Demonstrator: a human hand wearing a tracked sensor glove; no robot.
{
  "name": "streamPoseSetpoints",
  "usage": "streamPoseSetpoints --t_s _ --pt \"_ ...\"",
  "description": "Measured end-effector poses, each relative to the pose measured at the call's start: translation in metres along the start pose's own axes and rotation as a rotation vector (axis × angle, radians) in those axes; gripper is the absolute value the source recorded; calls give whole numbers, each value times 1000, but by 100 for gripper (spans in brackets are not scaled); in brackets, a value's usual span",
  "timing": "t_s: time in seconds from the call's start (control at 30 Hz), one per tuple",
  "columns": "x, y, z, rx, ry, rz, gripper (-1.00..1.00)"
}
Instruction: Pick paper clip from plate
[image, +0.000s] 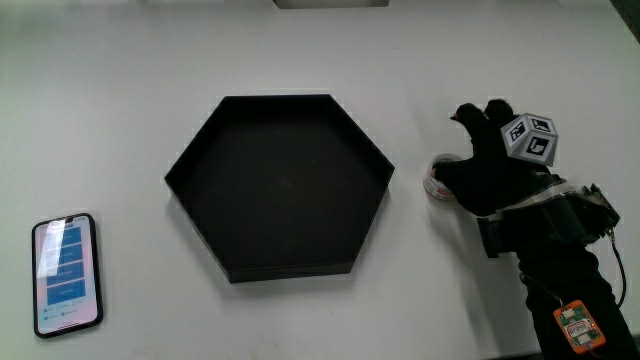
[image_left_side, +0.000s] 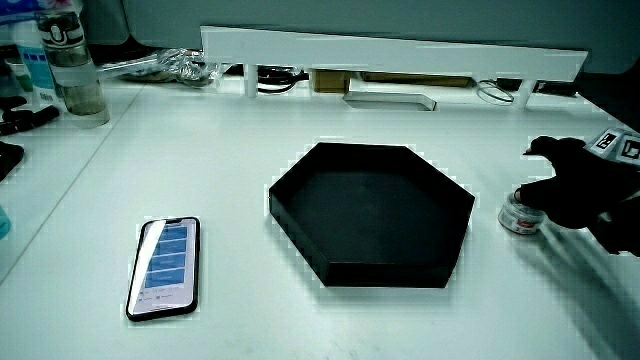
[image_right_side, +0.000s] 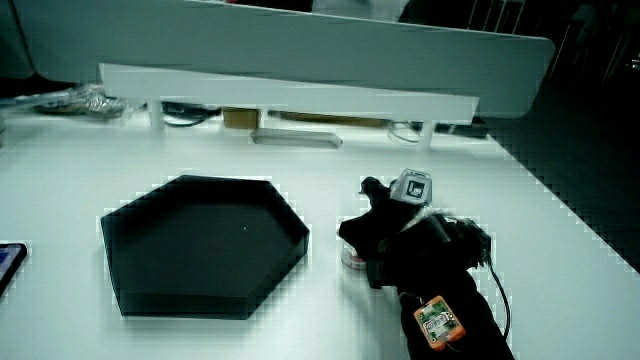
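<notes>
Black-gloved hand (image: 490, 175), patterned cube (image: 530, 138), orange wrist tag (image: 577, 325)

The hexagonal tray (image: 280, 190) is showing matt black, smooth walls. The surface (image: 120, 120) is looking smooth, white and faintly sheeny. The phone (image: 67, 274), at the tray's eight o'clock, is glowing with a glossy glass screen. The hand (image: 492, 168) is wearing matt black cloth.

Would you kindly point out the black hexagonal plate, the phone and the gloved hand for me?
black hexagonal plate (image: 190, 176): main view, on its rim.
phone (image: 66, 274): main view, on its screen.
hand (image: 492, 172): main view, on its back.
</notes>
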Motion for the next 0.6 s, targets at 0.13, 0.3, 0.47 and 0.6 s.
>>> streamPoseSetpoints --t_s 0.13,0.3,0.47,0.6 --pt "-6 9 -6 -79 -73 -11 0" --pt "-7 8 -2 12 -31 16 50" --pt "-6 7 2 13 10 32 100" --pt "-2 9 0 14 10 14 100"
